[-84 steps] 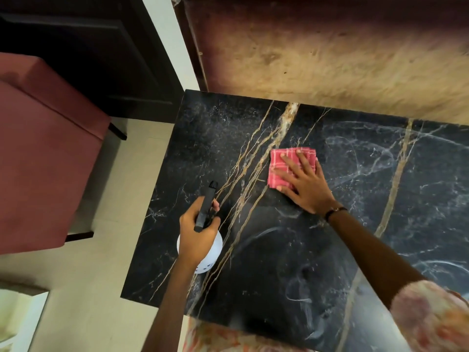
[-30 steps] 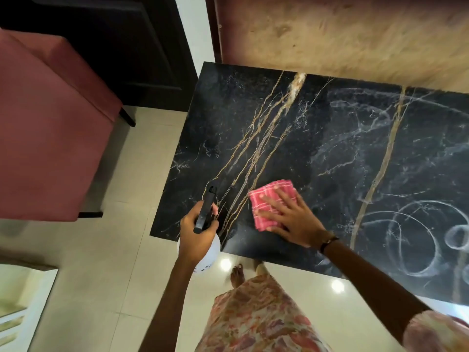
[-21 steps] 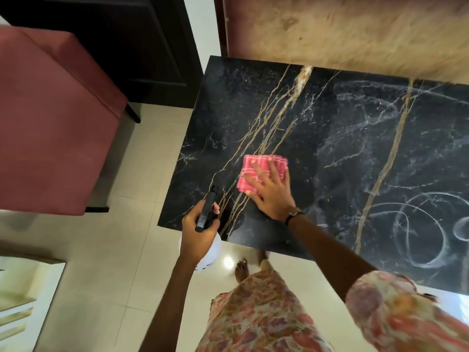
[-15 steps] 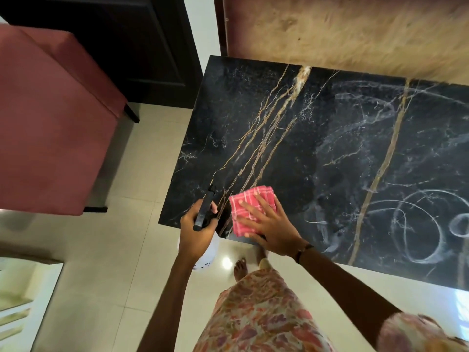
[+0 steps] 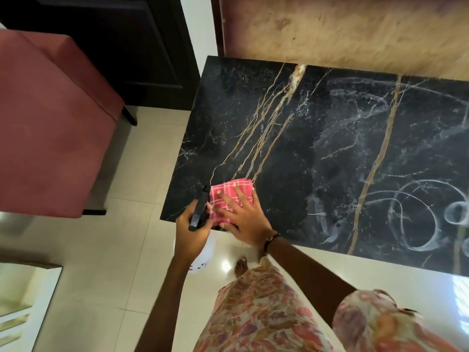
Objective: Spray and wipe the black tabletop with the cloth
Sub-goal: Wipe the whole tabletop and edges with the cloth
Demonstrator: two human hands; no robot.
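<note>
Left hand [image 5: 189, 231] grips the spray bottle [image 5: 203, 252] off the table's near edge, my right hand [image 5: 242, 214] flat, fingers spread, pressing the pink cloth [image 5: 232, 196]. Cloth has slid left to the near-left corner of the black tabletop [image 5: 317, 153]; I judge that corner nearly wiped. Bottle's long axis runs upright, nozzle pointing away. Smears remain far right.

One table [image 5: 330, 153] fills the view from 12 to 3 o'clock. One pink cloth [image 5: 232, 199] lies on it near the centre. One spray bottle [image 5: 203, 245], white with a black trigger, sits at about 7 o'clock from the cloth. Two hands show: one left hand [image 5: 191, 233] and one right hand [image 5: 245, 221]. One red chair [image 5: 50, 138] stands at 9 o'clock. One bare foot [image 5: 240, 266] shows at 6 o'clock.
</note>
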